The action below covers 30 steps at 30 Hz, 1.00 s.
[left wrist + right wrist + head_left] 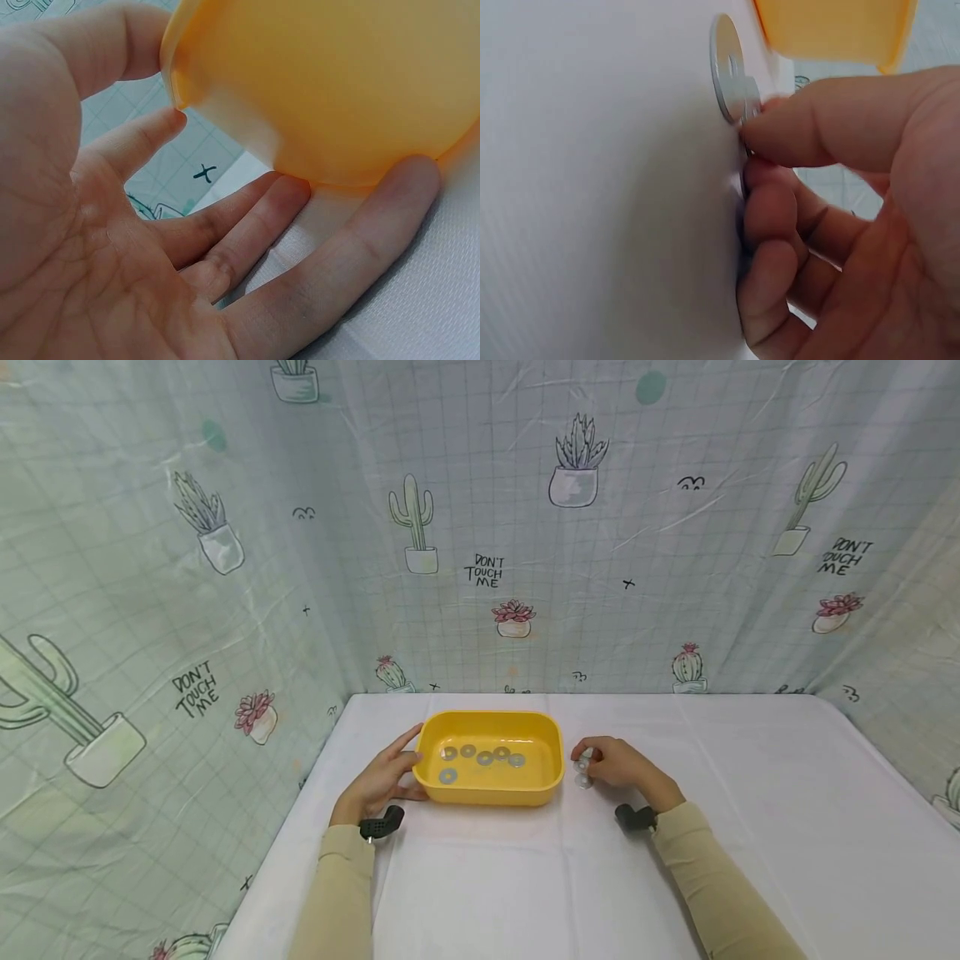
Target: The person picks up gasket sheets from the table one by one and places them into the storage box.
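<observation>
Beige sleeves [333, 893] reach up from the foreground, each wrist fitted with a black device [636, 817], as a person works at a white-covered table [480, 885]. The left hand [380, 778] grasps the near-side end of a yellow tray [480, 797], its digits spread around the end wall and one resting on the rim. Six washers [480, 759] lie flat inside, all to the right of that grip, the closest just across the tray wall from it. Past the tray's other end, the right hand [618, 763] pinches a metal washer [582, 766] between thumb and finger, low against the tabletop, the other fingers curled beneath. A loose washer [584, 782] sits just beside the pinch, toward the wearer. Beyond both grips hangs a pale curtain [480, 518] printed with potted cacti and the words "DON'T TOUCH ME."
</observation>
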Each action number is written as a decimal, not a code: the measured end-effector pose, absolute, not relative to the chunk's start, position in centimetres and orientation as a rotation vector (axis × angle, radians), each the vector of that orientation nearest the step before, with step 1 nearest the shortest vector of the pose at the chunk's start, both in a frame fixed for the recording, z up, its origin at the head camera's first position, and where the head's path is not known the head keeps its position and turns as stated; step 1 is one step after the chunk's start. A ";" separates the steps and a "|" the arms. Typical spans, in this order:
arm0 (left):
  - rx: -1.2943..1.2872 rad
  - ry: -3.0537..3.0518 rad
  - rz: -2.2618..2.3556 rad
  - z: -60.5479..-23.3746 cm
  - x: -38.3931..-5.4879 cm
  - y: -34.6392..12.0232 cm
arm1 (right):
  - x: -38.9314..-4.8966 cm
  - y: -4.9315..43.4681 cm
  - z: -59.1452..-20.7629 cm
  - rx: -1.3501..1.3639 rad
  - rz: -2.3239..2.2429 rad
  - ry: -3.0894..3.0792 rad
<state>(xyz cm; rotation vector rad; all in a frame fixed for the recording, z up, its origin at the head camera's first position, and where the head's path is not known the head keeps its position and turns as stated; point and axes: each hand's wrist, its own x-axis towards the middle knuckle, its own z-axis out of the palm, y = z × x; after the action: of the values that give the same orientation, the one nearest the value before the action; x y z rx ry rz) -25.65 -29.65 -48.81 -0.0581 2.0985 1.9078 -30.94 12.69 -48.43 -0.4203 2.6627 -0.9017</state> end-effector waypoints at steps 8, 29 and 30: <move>-0.052 2.097 1.905 -48.8 -25.7 -29.7 | -31.0 13.3 -48.2 -0.485 -0.921 2.631; -0.055 2.108 1.911 -48.8 -25.6 -29.6 | -31.0 12.9 -48.5 -0.432 -0.788 2.698; -0.057 2.110 1.910 -48.8 -25.6 -29.6 | -31.0 12.8 -48.5 -0.427 -0.780 2.700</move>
<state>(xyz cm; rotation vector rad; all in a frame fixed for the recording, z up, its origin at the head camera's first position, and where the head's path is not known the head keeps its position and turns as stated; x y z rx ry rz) -25.57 -29.59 -48.83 -0.0570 2.1101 1.9105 -31.01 12.82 -48.52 -0.4274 2.6999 -0.7803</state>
